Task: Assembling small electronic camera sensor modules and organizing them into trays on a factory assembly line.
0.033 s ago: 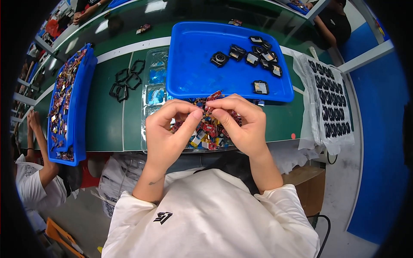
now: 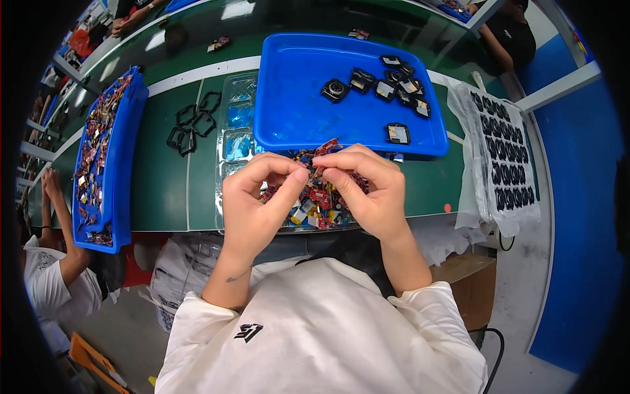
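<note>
Over a pile of small red, yellow and black electronic parts (image 2: 318, 203), my two hands meet with fingertips almost touching. My right hand (image 2: 373, 190) pinches, thumb against forefinger, what looks like a small red circuit board (image 2: 327, 147) whose end sticks up above the fingers. Opposite it, my left hand (image 2: 252, 207) is also closed in a pinch, its tips at the lower end of that piece. What exactly lies between the left fingertips is too small to tell. Just beyond the hands stands a blue tray (image 2: 289, 98) with several black watch cases (image 2: 384, 89) in it.
A clear plastic blister tray (image 2: 238, 92) with blue pieces lies left of the blue tray. Further left are several black frames (image 2: 195, 121) and a long blue bin (image 2: 130, 164) of parts. White sheeting (image 2: 472, 157) with rows of black pieces lies right. Other people sit nearby.
The right fingertips have shifted very slightly to the left at the small red piece. Everything else looks the same.
</note>
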Demonstrator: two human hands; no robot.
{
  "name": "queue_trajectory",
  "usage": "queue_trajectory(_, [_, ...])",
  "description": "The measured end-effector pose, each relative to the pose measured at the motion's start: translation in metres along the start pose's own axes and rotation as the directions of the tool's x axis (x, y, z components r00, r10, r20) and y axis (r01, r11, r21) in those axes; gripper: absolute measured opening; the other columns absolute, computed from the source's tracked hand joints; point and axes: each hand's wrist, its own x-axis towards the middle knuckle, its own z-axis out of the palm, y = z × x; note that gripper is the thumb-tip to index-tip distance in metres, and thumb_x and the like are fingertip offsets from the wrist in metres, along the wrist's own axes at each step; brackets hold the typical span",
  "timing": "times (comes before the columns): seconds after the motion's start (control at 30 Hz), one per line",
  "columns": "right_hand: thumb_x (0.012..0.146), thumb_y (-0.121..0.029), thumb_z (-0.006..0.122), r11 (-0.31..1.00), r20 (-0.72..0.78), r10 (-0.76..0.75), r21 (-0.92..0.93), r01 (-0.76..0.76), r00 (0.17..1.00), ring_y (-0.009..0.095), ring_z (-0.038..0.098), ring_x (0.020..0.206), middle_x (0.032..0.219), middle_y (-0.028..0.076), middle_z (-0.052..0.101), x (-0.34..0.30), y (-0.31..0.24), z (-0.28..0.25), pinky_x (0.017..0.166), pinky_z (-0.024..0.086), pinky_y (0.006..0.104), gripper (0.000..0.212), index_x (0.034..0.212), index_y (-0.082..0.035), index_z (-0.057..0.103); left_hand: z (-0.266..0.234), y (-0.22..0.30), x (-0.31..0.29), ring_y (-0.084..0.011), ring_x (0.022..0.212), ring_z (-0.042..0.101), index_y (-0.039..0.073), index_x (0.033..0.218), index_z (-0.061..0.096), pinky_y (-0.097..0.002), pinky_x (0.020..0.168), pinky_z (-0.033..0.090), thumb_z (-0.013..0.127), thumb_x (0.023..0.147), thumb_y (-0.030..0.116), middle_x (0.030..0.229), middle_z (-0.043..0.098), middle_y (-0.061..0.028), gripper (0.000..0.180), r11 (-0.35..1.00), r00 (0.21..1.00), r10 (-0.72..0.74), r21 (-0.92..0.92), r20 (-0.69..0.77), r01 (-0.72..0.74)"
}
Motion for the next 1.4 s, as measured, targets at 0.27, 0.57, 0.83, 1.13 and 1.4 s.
queue_trajectory(0.27, [0.074, 0.002, 0.067, 0.983, 0.059, -0.116, -0.136, 0.123, 0.991, 0.018, 0.058, 0.067, 0.072, 0.008, 0.063, 0.001, 0.003, -0.002, 0.06, 0.045, 0.0276, 0.018, 0.091, -0.004, 0.071, -0.002, -0.002, -0.002, -0.0042, 0.065, 0.051, 0.0, 0.082, 0.067, -0.0178, 0.058, 0.041, 0.071, 0.079, 0.005, 0.076, 0.061, -0.0018, 0.007, 0.997, 0.999, -0.032, 0.064, 0.014, 0.031])
queue_trajectory(0.57, [0.08, -0.001, 0.067, 0.957, 0.133, 0.231, 0.148, -0.25, 0.964, 0.009, 0.058, 0.07, 0.089, 0.007, 0.066, -0.007, -0.009, -0.007, 0.062, 0.048, 0.0223, 0.025, 0.105, 0.0, 0.066, -0.011, -0.004, -0.003, -0.0013, 0.065, 0.05, 0.0, 0.083, 0.061, -0.0154, 0.057, 0.039, 0.071, 0.079, 0.002, 0.076, 0.06, 0.0004, 0.011, 0.965, 0.978, -0.195, -0.164, 0.071, 0.204])
queue_trajectory(0.83, [0.076, 0.001, 0.069, 0.998, 0.1, 0.035, -0.056, -0.03, 0.994, 0.013, 0.061, 0.067, 0.082, 0.01, 0.067, -0.007, -0.004, -0.011, 0.06, 0.048, 0.0238, 0.014, 0.09, 0.002, 0.069, 0.0, 0.004, -0.003, -0.0068, 0.08, 0.059, -0.002, 0.1, 0.058, -0.0183, 0.067, 0.046, 0.072, 0.077, 0.0, 0.089, 0.064, -0.0053, 0.026, 0.937, 0.958, -0.218, -0.237, 0.184, 0.259])
queue_trajectory(1.13, [0.074, -0.003, 0.072, 0.996, 0.022, 0.061, -0.067, -0.059, 0.998, 0.015, 0.063, 0.065, 0.075, 0.009, 0.069, -0.01, -0.003, -0.007, 0.06, 0.047, 0.0264, 0.009, 0.082, 0.0, 0.07, -0.003, -0.012, -0.009, -0.006, 0.073, 0.051, -0.002, 0.095, 0.061, -0.0195, 0.064, 0.042, 0.072, 0.077, 0.001, 0.091, 0.063, -0.0038, 0.021, 0.991, 0.986, -0.102, -0.077, 0.129, 0.112])
queue_trajectory(1.4, [0.073, -0.002, 0.074, 0.993, -0.002, 0.107, 0.057, -0.107, 0.994, 0.011, 0.063, 0.065, 0.075, 0.008, 0.069, -0.016, -0.007, -0.01, 0.058, 0.048, 0.0222, 0.008, 0.08, 0.0, 0.07, -0.008, -0.007, -0.008, -0.0058, 0.071, 0.051, -0.001, 0.088, 0.066, -0.0202, 0.064, 0.042, 0.072, 0.076, 0.0, 0.079, 0.063, -0.0023, 0.014, 0.99, 0.958, -0.134, -0.007, 0.252, 0.141])
